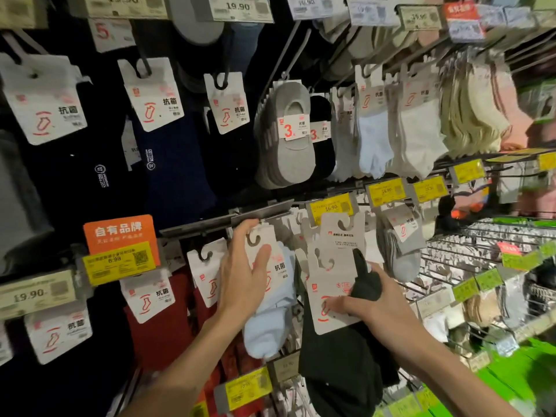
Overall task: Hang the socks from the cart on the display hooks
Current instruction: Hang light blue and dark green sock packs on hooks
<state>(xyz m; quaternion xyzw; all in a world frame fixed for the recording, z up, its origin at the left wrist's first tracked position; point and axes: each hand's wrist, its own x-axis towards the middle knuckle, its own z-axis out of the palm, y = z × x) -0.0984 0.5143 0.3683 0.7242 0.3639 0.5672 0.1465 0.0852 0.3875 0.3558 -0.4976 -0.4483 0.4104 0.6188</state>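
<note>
Sock racks covered the wall, with grey no-show socks (288, 139) hanging near twelve o'clock. Toward six o'clock, the left hand (240, 278) lay with straight fingers flat against a hanging pack of pale blue socks (270, 323). At its three o'clock, the right hand (379, 308) gripped the black socks (340, 365) by their white card, thumb on its front. Whether that card was on a hook was unclear.

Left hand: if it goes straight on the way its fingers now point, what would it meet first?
Most likely the grey rail just above its fingertips. The left hand lies flat on the pale blue socks, fingers pointing up; depth there is unclear.
</note>
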